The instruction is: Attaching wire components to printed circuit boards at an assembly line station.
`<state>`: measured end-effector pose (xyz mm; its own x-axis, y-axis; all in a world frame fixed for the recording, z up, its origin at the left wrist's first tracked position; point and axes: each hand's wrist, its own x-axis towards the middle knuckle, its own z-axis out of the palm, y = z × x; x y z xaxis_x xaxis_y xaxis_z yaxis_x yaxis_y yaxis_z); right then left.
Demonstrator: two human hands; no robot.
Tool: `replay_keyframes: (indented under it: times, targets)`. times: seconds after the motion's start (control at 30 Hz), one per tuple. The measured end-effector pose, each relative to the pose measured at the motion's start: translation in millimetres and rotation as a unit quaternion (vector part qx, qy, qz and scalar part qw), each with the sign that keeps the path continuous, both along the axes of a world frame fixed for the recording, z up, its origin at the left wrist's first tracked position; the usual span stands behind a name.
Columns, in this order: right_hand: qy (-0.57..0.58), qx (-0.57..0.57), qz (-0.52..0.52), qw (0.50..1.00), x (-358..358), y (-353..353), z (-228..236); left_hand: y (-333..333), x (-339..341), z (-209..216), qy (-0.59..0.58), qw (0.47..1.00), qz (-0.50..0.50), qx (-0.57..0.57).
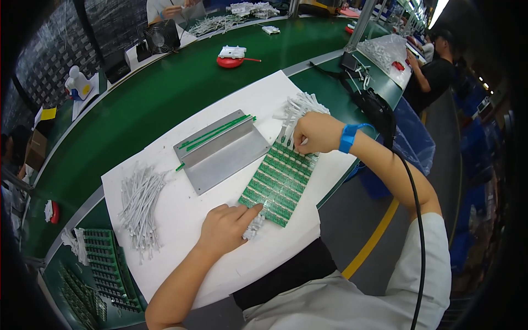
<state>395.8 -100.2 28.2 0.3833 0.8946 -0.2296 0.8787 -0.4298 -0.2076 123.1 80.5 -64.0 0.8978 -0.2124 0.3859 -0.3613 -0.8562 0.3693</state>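
Note:
A green circuit board panel (278, 184), divided into rows of small boards, lies slanted on the white sheet. My left hand (224, 230) rests at its near left corner, with the index finger stretched out onto the panel and nothing held. At the far end my right hand (318, 133), a blue band on its wrist, is closed in a pinch above the panel's top rows; its fingertips and what they hold are hidden. White cables (300, 107) with plugs fan out beyond that end. More small white connectors (254, 226) show beside my left fingers.
An angled metal plate (228, 165) carries thin green strips (217, 132). White cables (142, 206) lie bundled at left; further panels (107, 267) stand at lower left. A green conveyor (187, 71) carries a red disc (230, 62). A black cable (421, 236) hangs over my right arm.

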Motion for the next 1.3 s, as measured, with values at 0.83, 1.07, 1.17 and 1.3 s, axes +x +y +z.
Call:
replay_keyframes:
  times: [0.83, 1.07, 1.17, 1.3]
  targets:
    - [-0.06, 0.385, 0.022, 0.921, -57, -71, -80, -19, 127, 38, -0.023, 0.998, -0.022, 0.049]
    - [-0.053, 0.423, 0.004, 0.905, -58, -69, -77, -21, 132, 40, -0.02, 0.999, -0.007, 0.05]
    - [-0.093, 0.506, -0.057, 0.856, -68, -61, -82, -18, 125, 41, -0.041, 0.999, 0.009, 0.02]
    - [0.073, 0.509, -0.272, 0.813, -83, -37, -69, -13, 100, 30, -0.091, 0.995, 0.034, -0.006]
